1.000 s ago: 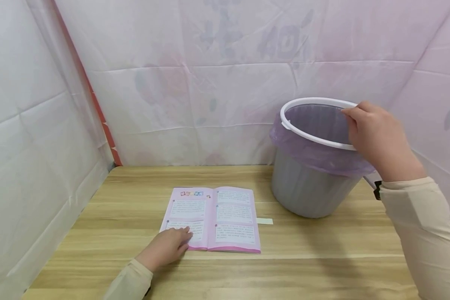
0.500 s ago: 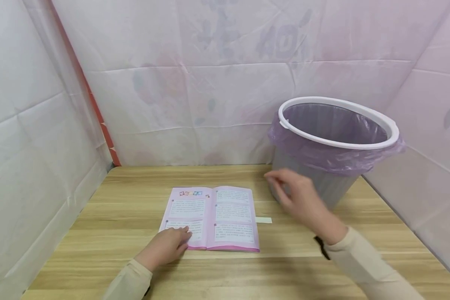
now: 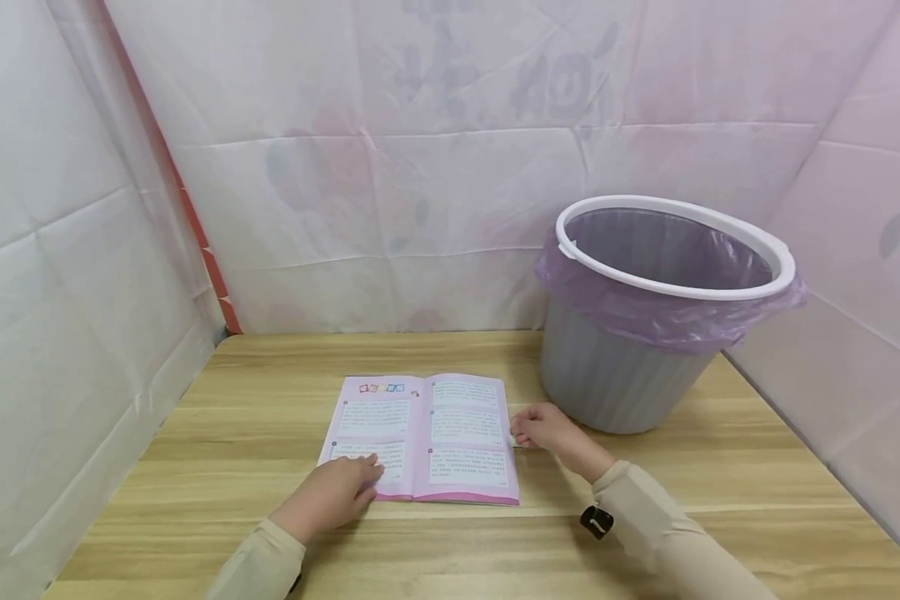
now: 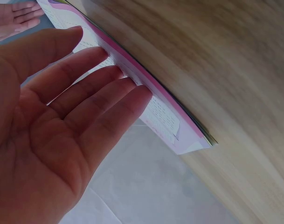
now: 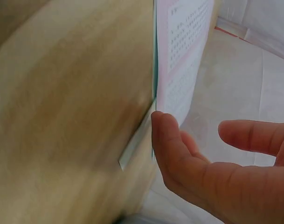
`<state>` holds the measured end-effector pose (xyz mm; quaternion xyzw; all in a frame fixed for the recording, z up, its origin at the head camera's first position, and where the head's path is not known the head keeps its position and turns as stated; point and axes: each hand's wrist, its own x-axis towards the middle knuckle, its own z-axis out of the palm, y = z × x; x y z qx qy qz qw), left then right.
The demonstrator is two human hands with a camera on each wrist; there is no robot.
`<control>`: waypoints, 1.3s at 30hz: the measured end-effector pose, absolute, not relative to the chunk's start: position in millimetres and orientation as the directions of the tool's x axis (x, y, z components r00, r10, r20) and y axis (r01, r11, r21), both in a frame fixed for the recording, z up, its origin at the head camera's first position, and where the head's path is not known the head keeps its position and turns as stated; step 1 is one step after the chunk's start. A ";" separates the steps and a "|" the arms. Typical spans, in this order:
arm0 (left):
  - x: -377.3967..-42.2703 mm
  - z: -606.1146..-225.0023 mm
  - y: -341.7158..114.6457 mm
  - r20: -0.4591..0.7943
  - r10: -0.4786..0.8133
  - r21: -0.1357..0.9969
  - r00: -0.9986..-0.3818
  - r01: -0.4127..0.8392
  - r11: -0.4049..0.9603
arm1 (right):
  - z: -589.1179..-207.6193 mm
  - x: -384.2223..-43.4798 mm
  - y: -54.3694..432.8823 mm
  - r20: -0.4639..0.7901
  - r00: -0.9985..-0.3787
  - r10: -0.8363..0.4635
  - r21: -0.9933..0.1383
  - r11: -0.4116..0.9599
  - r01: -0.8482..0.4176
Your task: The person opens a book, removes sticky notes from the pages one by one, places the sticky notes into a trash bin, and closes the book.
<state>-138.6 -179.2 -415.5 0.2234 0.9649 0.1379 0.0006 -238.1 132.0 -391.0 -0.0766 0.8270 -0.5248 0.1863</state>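
Observation:
An open pink booklet (image 3: 461,433) with printed text boxes lies on the wooden table. My left hand (image 3: 333,498) rests its fingertips on the lower left page; in the left wrist view the fingers are fairly straight. Out from the booklet's right edge sticks a small pale strip (image 5: 135,143), flat against the table. My right hand (image 3: 553,431) is at that edge, over the strip and hiding most of it in the head view. The right wrist view shows its thumb and fingers apart, with nothing between them; whether a fingertip touches the strip, I cannot tell.
A grey trash bin (image 3: 607,367) with a white rim ring and a purple liner bag (image 3: 645,321) stands at the back right of the table (image 3: 270,375), just behind my right hand. Pale patterned cloth (image 3: 390,192) hangs at the back and both sides.
My right hand has left the bin's rim and come down leftward to the strip at the booklet's right edge. The left hand has stayed on the page.

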 end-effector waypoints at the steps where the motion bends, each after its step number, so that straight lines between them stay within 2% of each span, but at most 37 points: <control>1: -138.4 -415.4 -179.2 0.062 0.431 0.265 -0.900 0.432 0.862 | -392.0 -237.9 131.9 -0.236 -0.917 -0.321 -0.899 0.430 0.081; 6: -137.7 -415.3 -179.8 0.066 0.432 0.257 -0.899 0.434 0.864 | -396.9 -236.3 133.0 -0.263 -0.904 -0.338 -0.925 0.354 0.137; 12: -137.3 -416.0 -179.8 0.055 0.428 0.266 -0.902 0.426 0.864 | -402.3 -238.1 133.2 -0.302 -0.869 -0.392 -0.951 0.188 0.245; 17: -137.4 -416.5 -178.7 0.042 0.425 0.284 -0.904 0.419 0.862 | -397.6 -235.1 131.2 -0.375 -0.877 -0.299 -0.926 0.155 0.344; 20: -136.8 -416.3 -178.7 0.041 0.422 0.289 -0.906 0.415 0.863 | -394.8 -234.0 130.6 -0.390 -0.881 -0.268 -0.920 0.165 0.357; 29: -137.7 -415.7 -179.2 0.042 0.417 0.280 -0.908 0.411 0.868 | -394.7 -233.0 126.1 -0.401 -0.872 -0.280 -0.916 0.108 0.387; 39: -139.1 -416.1 -179.9 0.063 0.426 0.274 -0.903 0.426 0.862 | -398.5 -231.4 112.7 -0.376 -0.837 -0.398 -0.921 0.060 0.386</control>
